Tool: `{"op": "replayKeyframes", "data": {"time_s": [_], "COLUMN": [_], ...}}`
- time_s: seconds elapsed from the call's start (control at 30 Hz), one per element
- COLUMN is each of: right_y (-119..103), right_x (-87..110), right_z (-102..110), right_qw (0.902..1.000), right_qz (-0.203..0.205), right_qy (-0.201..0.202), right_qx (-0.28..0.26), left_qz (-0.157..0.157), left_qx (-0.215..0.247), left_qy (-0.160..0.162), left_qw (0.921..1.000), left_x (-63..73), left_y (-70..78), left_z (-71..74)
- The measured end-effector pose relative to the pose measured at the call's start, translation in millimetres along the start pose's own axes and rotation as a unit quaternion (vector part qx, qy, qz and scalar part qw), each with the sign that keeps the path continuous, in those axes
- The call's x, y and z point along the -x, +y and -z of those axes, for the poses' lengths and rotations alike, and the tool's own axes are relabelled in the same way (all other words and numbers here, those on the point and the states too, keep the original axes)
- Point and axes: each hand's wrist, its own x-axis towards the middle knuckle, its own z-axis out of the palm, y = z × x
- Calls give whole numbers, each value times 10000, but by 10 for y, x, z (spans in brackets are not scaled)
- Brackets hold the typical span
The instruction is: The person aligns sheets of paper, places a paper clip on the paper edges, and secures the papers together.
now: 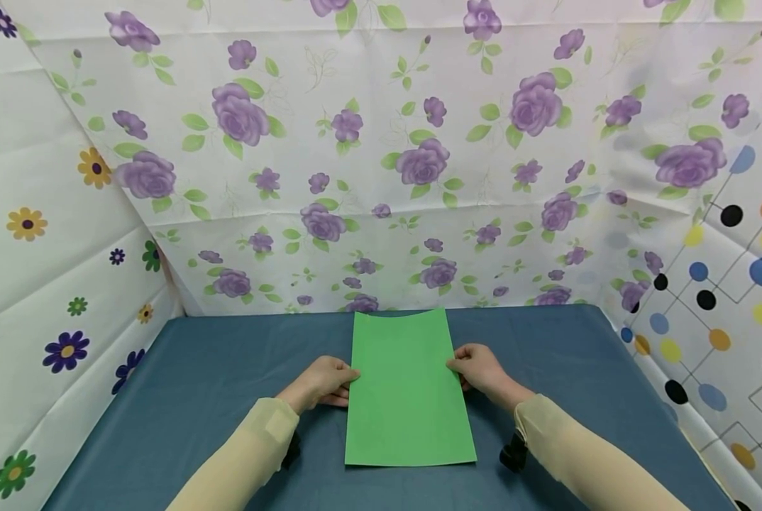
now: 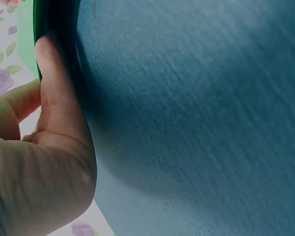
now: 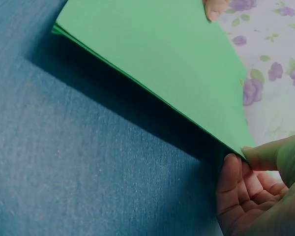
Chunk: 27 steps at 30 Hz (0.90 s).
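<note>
A bright green sheet of paper point(image 1: 406, 394) is held lengthwise in front of the person, its far edge dipping slightly in the middle. Doubled edges show along its side in the right wrist view, so the paper point(image 3: 157, 54) has more than one layer there. The left hand point(image 1: 322, 382) pinches its left edge between thumb and fingers. On the opposite edge, the right hand point(image 1: 483, 370) grips it the same way, thumb on top and curled fingers beneath. A dark shadow lies below the paper's side on the blue cloth.
A dark blue cloth point(image 1: 247, 355) covers the table. Behind it hangs a white curtain with purple roses point(image 1: 381, 177). Flower-patterned fabric point(image 1: 55, 284) stands at the left, dotted fabric point(image 1: 732, 312) at the right.
</note>
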Motion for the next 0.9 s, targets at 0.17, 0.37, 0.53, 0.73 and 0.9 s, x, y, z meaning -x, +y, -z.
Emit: {"op": "replayKeyframes", "data": {"time_s": [0.17, 0.37, 0.53, 0.73, 0.9], "right_y": [-2, 13, 35, 44, 38], "right_x": [-1, -1, -10, -46, -49], "right_z": [-5, -8, -16, -54, -71], "right_qw": [9998, 9994, 9974, 9937, 9908], "right_qz": [88, 174, 207, 211, 301], "right_qy": [39, 24, 48, 139, 145], "right_qx": [152, 297, 688, 1094, 1309], "left_qz": [-7, -62, -185, -310, -279], "left_qx": [-154, -355, -749, -1205, -1473], "left_qy": [71, 111, 146, 232, 257], "left_qw": [9999, 9993, 9969, 9920, 9884], "left_x": [-6, 3, 11, -12, -17], "left_y": [-17, -3, -2, -20, -7], "left_z": [0, -9, -29, -40, -50]}}
